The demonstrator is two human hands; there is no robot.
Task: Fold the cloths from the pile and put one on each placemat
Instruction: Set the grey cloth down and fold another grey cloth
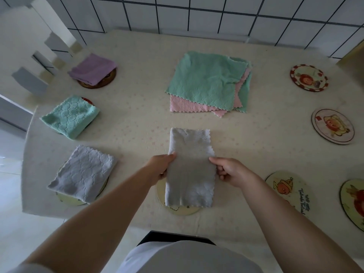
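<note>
Table (137,56) holds grey cloth (190,170), long way pointing away; left hand (160,167) and right hand (229,170) pinch its side edges.

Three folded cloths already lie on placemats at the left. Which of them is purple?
The farthest one, the purple cloth, beside the chair at the table's far-left corner. The middle cloth is green and the nearest cloth is grey.

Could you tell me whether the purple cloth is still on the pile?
No, the purple cloth lies folded on a far-left placemat, apart from the pile.
</note>
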